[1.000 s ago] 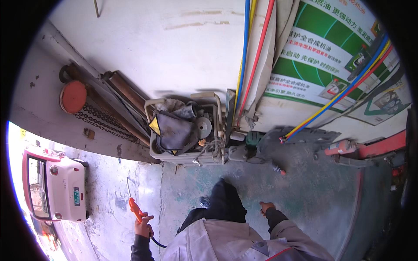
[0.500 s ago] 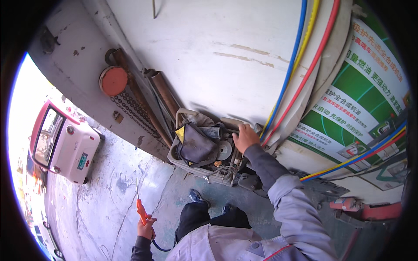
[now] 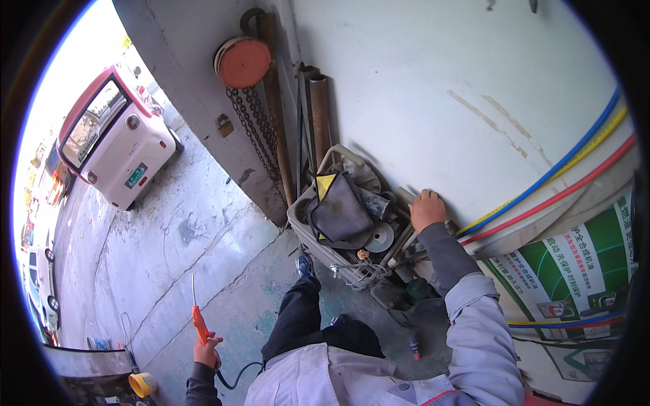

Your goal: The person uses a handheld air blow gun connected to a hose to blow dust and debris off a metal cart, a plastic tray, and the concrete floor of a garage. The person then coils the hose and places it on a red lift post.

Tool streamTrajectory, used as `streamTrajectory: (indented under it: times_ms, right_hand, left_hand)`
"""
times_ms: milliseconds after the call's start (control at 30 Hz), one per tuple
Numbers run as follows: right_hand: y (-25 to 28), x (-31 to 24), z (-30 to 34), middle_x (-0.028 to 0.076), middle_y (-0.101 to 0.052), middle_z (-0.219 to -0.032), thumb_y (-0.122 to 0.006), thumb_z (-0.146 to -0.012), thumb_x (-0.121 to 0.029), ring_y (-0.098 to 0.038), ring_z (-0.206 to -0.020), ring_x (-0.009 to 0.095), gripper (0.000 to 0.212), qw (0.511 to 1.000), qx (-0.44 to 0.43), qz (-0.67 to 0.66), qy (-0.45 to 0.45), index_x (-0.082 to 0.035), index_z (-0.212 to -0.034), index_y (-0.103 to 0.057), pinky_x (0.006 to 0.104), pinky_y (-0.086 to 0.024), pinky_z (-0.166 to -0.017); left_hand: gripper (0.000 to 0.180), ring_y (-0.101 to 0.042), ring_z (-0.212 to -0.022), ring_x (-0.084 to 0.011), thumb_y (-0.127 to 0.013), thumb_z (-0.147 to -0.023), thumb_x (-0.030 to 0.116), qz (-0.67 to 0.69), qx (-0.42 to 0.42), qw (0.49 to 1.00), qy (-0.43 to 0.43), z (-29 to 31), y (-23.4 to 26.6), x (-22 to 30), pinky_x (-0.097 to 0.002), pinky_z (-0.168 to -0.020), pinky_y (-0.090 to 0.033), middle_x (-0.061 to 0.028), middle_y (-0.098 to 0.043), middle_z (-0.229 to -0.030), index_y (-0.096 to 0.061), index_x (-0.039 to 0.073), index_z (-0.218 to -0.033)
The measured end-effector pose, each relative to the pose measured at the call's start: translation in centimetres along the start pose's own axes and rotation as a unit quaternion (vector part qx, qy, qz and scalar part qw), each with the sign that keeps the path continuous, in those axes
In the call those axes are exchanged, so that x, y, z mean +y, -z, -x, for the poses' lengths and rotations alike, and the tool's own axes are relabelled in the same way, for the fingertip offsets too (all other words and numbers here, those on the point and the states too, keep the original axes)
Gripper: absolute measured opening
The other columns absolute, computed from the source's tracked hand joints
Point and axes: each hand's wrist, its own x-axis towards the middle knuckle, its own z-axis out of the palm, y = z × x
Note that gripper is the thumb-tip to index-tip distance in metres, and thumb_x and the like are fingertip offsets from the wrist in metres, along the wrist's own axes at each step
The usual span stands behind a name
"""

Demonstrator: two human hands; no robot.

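My left grip (image 3: 206,350) is holding a smooth orange air gun (image 3: 200,326) with a thin metal nozzle (image 3: 194,291), hanging over the cracked concrete floor (image 3: 156,277) and trailing a black hose (image 3: 230,387). My right arm (image 3: 474,318) is stretching forward, the right grip (image 3: 428,208) curling at the grey bin's (image 3: 308,237) far right corner; whether it's clasping anything, I cannot tell. It's no longer hanging well apart from the bin, as a second ago.

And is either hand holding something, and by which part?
The left hand holds the orange tool by its lower end; whether the right hand grips the basket cannot be told.
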Motion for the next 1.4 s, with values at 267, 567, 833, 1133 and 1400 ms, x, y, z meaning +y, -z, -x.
streamTrajectory:
  times_ms: [267, 567, 833, 1133, 1400]
  right_hand:
    - [2.3, -0.8, -1.5, 0.012, -0.062, -0.1, -0.074, -0.083, -0.029, -0.065, -0.094, 0.031, 0.033, 0.994, -0.098, 0.007, -0.04, -0.007, -0.102, -0.058, 0.044, -0.054, -0.078]
    - [2.7, -3.3, -3.0, 0.017, -0.063, -0.105, -0.07, -0.086, -0.026, -0.066, -0.096, 0.036, 0.033, 0.977, -0.17, 0.085, -0.097, -0.004, -0.106, -0.055, 0.0471, -0.054, -0.08]
    - [2.1, -5.1, -3.9, 0.02, -0.069, -0.099, -0.064, -0.092, -0.027, -0.068, -0.094, 0.038, 0.028, 0.95, -0.235, 0.171, -0.112, -0.004, -0.106, -0.059, 0.0484, -0.054, -0.082]
    - [1.2, -6.3, -4.5, 0.022, -0.069, -0.098, -0.062, -0.093, -0.024, -0.067, -0.094, 0.04, 0.026, 0.925, -0.257, 0.212, -0.183, -0.002, -0.105, -0.058, 0.0499, -0.052, -0.083]
    - [0.5, -7.0, -2.4, 0.024, -0.062, -0.103, -0.059, -0.094, -0.018, -0.062, -0.096, 0.044, 0.024, 0.959, -0.148, 0.196, -0.139, 0.002, -0.106, -0.055, 0.0518, -0.05, -0.085]
  left_hand:
    - [0.031, -0.056, -0.056, -0.0114, -0.06, -0.089, 0.009, -0.027, -0.041, 0.999, -0.014, -2.6, -1.2, 2.0, -0.0253, -0.05, -0.046, -0.0153, -0.068, -0.097, -0.053, -0.003, -0.117]
    - [0.032, -0.058, -0.061, -0.0127, -0.059, -0.087, 0.006, 0.004, -0.02, 0.999, 0.035, -3.4, 3.1, -1.9, -0.0267, -0.055, -0.047, -0.0113, -0.068, -0.099, -0.054, -0.001, -0.118]
    - [0.034, -0.057, -0.066, -0.0139, -0.059, -0.086, 0.005, 0.048, 0.01, 0.996, 0.076, -6.4, 9.5, -6.9, -0.0291, -0.058, -0.045, -0.0092, -0.067, -0.1, -0.054, 0.001, -0.119]
    - [0.038, -0.058, -0.059, -0.0118, -0.059, -0.083, 0.003, -0.014, -0.042, 0.992, 0.119, -12.2, 10.5, -5.8, -0.0265, -0.048, -0.048, -0.0106, -0.069, -0.1, -0.053, 0.0, -0.12]
    - [0.039, -0.047, -0.045, -0.0104, -0.062, -0.088, 0.005, 0.017, -0.06, 0.98, 0.188, -14.5, 10.8, -8.6, -0.0265, -0.042, -0.041, -0.006, -0.067, -0.106, -0.049, 0.006, -0.125]
